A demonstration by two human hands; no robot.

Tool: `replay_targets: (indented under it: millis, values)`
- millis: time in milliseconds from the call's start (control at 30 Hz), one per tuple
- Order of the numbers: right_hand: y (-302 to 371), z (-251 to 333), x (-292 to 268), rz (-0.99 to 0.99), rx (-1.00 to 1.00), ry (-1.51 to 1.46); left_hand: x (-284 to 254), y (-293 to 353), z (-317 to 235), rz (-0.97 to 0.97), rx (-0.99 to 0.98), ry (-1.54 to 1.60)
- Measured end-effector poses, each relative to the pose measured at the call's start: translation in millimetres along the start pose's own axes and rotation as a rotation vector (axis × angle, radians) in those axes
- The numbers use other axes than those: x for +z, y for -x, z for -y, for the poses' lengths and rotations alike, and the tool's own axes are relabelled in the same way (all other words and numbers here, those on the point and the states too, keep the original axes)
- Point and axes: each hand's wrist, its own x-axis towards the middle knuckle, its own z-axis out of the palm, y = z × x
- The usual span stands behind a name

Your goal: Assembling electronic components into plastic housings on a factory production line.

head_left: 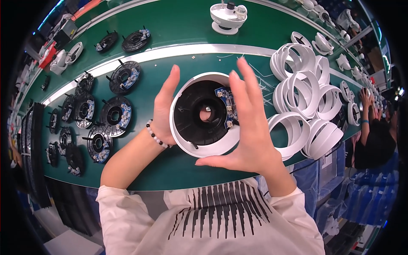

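A white plastic ring (221,148) stands tilted toward me, with a black round plate (193,112) sitting inside it. A blue circuit board (225,102) is fixed along the plate's right side. My left hand (165,110) supports the ring from the left, its thumb pointing up; its other fingers go behind, and skin shows through the plate's centre hole. In front of the ring's right edge is my right hand (250,123), fingers stretched and thumb spread below the rim. It covers part of the board; whether its palm touches the ring I cannot tell.
Several black plates with boards (114,117) lie on the green table (170,174) at left. Stacked white rings (297,93) crowd the right side, near loose white strips (265,85). A white domed device (227,19) stands at the back. Another person (374,140) works at far right.
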Motion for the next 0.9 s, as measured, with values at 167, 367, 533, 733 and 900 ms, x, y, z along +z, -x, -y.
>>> replay_targets:
  millis: [167,367,533,733,900]
  values:
    - [-9,1,1,0.15,0.097,0.17,-1,-2,-4,0.085,0.005,0.004]
    - [-10,-4,12,0.106,0.137,0.233,-3,5,-2,-0.047,0.174,-0.194]
    - [-8,-6,28,-0.067,0.211,0.248,7,-1,1,-0.064,0.306,-0.319]
    - [4,-15,54,-0.259,0.287,0.177,11,-7,3,-0.148,0.44,-0.337]
    - [3,-26,53,-0.276,0.19,0.186,7,-12,2,-0.219,0.455,-0.281]
